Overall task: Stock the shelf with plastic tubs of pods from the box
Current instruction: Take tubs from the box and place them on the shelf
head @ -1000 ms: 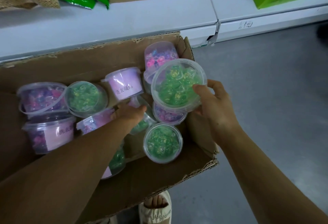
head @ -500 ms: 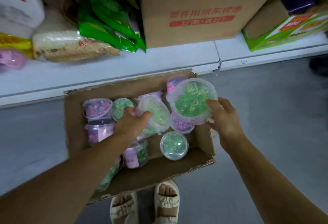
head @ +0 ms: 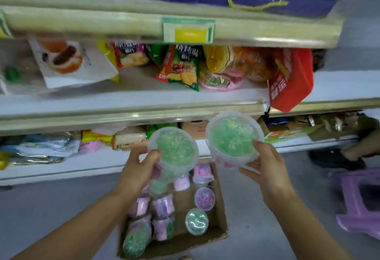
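From the head view, the left hand (head: 136, 169) grips a round clear plastic tub of green pods (head: 173, 150), fingers (head: 153, 154) curled over its rim. The right hand (head: 267, 169) holds a second green tub (head: 233, 139) the same way. Both tubs hang above the open cardboard box (head: 221, 204) on the floor, below the metal-edged shelf (head: 131, 113). More lidded tubs, pink-purple (head: 205, 198) and green, lie in the box. A lilac plastic stool (head: 357, 200) stands at right.

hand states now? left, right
Left hand: holding a clear plastic tub of green pods.
Right hand: holding another green-pod tub.
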